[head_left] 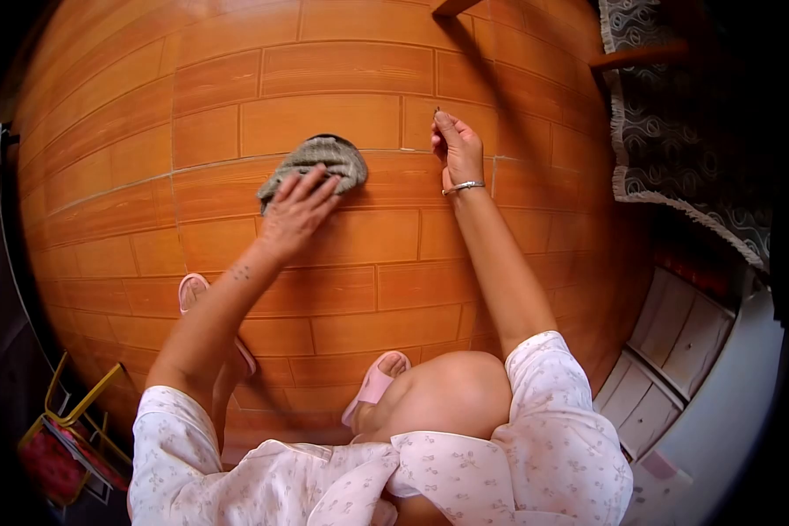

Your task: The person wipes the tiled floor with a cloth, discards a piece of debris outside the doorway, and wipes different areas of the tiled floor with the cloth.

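Note:
A crumpled grey-green cloth (pixel 351 165) lies on the orange-brown tiled floor (pixel 324 66). My left hand (pixel 302 206) presses on it from above, fingers bent over its folds and the thumb out of sight. Further right, my right hand (pixel 458 147) is raised in a pinch, with thumb and fingertips together. A tiny dark piece (pixel 437 111) sticks out from that pinch; its kind is too small to make out. A silver bracelet (pixel 463 187) circles my right wrist.
Wooden furniture legs (pixel 454 7) stand at the top, near a dark patterned cloth with a fringed edge (pixel 621 131). A pale drawer unit (pixel 666 351) is at lower right. A yellow-framed stool (pixel 83 403) sits at lower left. My pink slippers (pixel 373 386) are below.

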Demonstrator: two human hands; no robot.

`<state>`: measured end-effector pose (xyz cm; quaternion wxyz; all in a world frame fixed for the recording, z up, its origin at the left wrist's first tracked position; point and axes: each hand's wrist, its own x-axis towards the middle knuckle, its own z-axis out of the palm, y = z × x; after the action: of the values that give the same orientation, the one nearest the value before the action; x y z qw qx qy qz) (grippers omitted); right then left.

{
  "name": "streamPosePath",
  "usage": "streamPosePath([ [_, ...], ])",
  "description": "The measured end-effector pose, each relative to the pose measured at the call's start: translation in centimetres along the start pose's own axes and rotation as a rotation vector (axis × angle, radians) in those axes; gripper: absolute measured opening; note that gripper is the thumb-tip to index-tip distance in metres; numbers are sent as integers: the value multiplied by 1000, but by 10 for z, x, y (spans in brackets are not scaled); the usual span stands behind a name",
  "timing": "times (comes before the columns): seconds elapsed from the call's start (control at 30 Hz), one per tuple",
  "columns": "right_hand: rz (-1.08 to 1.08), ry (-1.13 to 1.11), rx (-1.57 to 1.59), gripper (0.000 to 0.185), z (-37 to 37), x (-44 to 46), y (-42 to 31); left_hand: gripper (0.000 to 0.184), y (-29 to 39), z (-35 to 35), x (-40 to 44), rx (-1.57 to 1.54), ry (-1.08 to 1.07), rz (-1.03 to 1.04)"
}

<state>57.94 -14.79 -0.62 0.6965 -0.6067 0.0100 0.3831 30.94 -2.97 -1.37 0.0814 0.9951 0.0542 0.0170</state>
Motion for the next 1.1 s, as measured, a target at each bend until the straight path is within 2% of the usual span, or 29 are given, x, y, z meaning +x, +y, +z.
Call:
streamPosePath([
  [0.03,-3,16,0,18,-6,-5,-3,32,-5,-19,10,-84,-2,-59],
  [0.13,-32,15,74,18,-21,-21,-13,35,-17,1,19,-103,1,-151],
  [0.23,-69,32,124,16,-35,-34,-23,41,3,31,24,-111,65,132],
  [0.27,-88,78,102,17,-37,-39,-27,41,33,25,31,-205,-16,177],
  [0.3,-115,124,82,18,-40,-44,-31,42,61,25,40,-144,-153,278],
  [0.37,-105,161,67,17,-49,-51,-32,44,104,35,61,-278,-183,498],
  [0.43,-167,144,107,18,-60,-53,-29,44,130,41,95,-362,-161,619],
  [0.47,-179,153,142,17,-63,-55,-30,42,137,43,114,-265,-139,592],
  [0.5,-180,161,175,17,-64,-56,-32,39,137,48,134,-385,-60,487],
  [0.57,-216,181,165,17,-68,-57,-37,37,111,47,165,-177,-48,356],
  [0.63,-248,194,151,16,-73,-61,-44,40,69,30,180,-319,-10,96],
  [0.67,-235,197,143,17,-74,-64,-45,41,45,16,173,-135,1,33],
  [0.73,-209,196,124,18,-70,-64,-44,41,-17,20,156,19,56,-98],
  [0.77,-210,179,137,18,-70,-64,-43,43,-53,31,144,31,135,-178],
  [0.8,-210,164,135,19,-70,-63,-41,43,-79,18,134,53,87,-280],
  [0.87,-176,153,137,21,-65,-70,-40,35,-118,9,119,-314,338,-407],
  [0.9,-226,99,150,22,-66,-69,-39,32,-110,-13,117,-550,446,-486],
  [0.97,-263,133,153,21,-66,-71,-39,26,-85,-13,117,-491,543,-261],
  [1.0,-261,134,142,19,-66,-73,-45,27,-51,-22,122,-920,446,-466],
  [1.03,-267,136,135,19,-66,-75,-48,32,-36,2,111,-435,395,-139],
  [1.07,-284,107,130,17,-66,-79,-53,37,-2,-13,109,-359,444,70],
  [1.1,-276,116,117,16,-65,-83,-57,37,22,-3,96,-436,238,92],
])
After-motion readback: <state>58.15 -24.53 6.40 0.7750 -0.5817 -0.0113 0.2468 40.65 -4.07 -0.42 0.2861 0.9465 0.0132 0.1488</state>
